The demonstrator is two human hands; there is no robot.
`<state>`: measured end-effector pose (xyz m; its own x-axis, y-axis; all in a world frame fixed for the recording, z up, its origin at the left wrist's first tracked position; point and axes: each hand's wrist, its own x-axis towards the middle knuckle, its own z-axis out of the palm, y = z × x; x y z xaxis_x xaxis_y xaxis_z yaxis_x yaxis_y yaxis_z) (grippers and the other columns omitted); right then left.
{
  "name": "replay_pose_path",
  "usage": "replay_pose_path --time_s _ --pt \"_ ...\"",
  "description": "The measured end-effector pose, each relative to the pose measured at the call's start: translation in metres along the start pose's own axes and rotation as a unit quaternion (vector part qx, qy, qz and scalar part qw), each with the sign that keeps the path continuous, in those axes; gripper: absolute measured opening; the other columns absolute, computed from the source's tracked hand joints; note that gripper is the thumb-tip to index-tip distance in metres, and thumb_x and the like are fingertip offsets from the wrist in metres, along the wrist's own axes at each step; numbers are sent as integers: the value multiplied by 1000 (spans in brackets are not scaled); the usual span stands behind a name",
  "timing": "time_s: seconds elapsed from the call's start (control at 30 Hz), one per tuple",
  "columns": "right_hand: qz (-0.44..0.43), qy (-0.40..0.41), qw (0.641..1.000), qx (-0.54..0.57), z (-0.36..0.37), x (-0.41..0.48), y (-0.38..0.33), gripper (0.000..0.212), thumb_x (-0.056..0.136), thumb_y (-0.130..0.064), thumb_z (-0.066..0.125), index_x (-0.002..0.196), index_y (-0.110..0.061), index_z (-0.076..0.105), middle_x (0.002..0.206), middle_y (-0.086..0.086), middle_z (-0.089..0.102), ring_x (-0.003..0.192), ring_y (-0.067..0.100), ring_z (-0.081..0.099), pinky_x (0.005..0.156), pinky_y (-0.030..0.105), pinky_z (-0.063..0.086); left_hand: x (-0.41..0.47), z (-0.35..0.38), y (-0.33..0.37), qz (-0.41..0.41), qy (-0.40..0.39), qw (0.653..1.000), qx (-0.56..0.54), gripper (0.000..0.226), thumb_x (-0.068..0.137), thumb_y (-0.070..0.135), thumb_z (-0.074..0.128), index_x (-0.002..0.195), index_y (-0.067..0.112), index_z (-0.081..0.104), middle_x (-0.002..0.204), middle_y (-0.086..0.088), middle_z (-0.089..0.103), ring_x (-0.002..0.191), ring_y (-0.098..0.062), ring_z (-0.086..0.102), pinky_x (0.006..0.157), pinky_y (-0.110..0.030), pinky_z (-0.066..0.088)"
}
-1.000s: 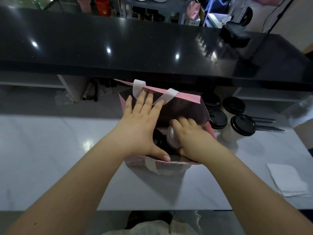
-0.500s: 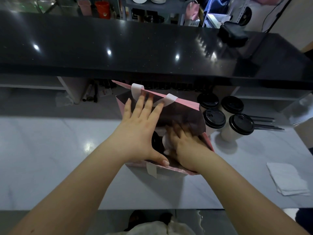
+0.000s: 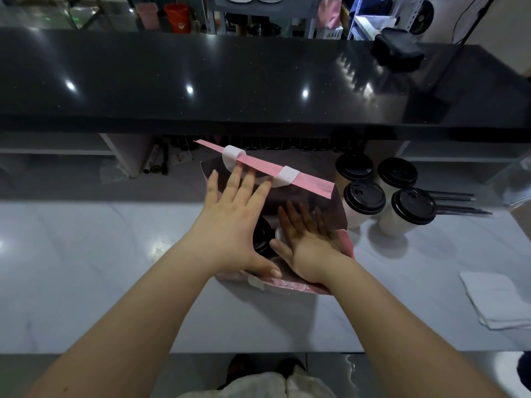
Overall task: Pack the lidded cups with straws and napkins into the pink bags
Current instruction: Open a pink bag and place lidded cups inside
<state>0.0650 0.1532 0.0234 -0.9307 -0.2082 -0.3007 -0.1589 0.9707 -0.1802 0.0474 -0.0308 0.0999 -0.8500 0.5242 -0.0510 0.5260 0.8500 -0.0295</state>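
On the pale worktop (image 3: 86, 268), the left hand (image 3: 232, 225) lies flat and wide over the open mouth of the pink bag (image 3: 310, 182). Its fingers are straight, their tips at the far rim by a white handle (image 3: 234, 156), and its thumb rests on the near rim. Beneath it, inside the bag, a black cup lid (image 3: 261, 235) shows. The right hand (image 3: 307, 242) reaches into the bag's 3 o'clock side, fingers straight, holding nothing. At 2 o'clock from the bag stand four lidded cups (image 3: 365, 198), close together, with dark straws (image 3: 459, 202) lying at their 3 o'clock. White napkins (image 3: 500, 300) lie at the bag's 4 o'clock, well apart.
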Motion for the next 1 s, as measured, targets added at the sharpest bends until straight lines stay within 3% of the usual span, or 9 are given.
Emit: replay_pose_path --time_s 0.23,0.3,0.37,0.47,0.5,0.67,1.0 --pt "5 -30 1000 -3 -9 -4 -2 76 95 -65 16 152 -27 -19 158 -5 -27 144 18 -28 117 44 -17 6 -3 2 -10 13 999 -28 138 48 95 42 152 25 -14 163 -5 -15 145 -26 -31 117 -57 -14" --pt "6 -64 998 -5 -20 -6 -4 79 94 -67 22 151 -29 -18 159 -6 -27 146 21 -25 118 46 -13 5 -6 0 -17 28 999 -41 133 51 94 38 154 23 -6 164 -4 -11 147 -22 -25 119 -55 -10" --pt "4 -63 998 5 -36 -9 -7 82 92 -68 30 153 -31 -11 162 -5 -15 149 26 -12 119 51 -2 4 -11 -4 -23 46 997 -52 124 58 90 48 154 23 6 165 -4 -2 150 -20 -16 121 -53 -1" --pt "-19 4 999 34 -65 -13 -10 73 91 -57 50 152 -33 17 155 -2 30 138 28 32 110 48 32 5 -18 -9 -23 83 994 -62 103 71 78 57 152 24 23 163 -1 17 151 -18 2 121 -47 11" --pt "-29 28 999 32 -74 -15 -10 69 90 -51 55 149 -34 25 148 -4 40 132 25 40 105 48 38 5 -21 -11 -22 101 993 -64 95 75 74 58 150 24 31 160 0 25 150 -19 11 119 -44 17" --pt "-30 125 992 10 -108 -24 -11 59 87 -37 64 142 -32 41 138 -8 49 126 21 42 99 42 43 9 -30 -13 -6 184 979 -87 55 84 50 66 130 21 59 128 4 60 125 -22 47 98 -40 38" --pt "6 315 945 89 -115 -70 14 29 86 -10 66 113 -18 69 111 -4 67 107 18 52 91 30 42 49 -47 44 89 132 979 -124 35 91 35 49 124 24 56 116 2 57 111 -23 49 89 -37 39"
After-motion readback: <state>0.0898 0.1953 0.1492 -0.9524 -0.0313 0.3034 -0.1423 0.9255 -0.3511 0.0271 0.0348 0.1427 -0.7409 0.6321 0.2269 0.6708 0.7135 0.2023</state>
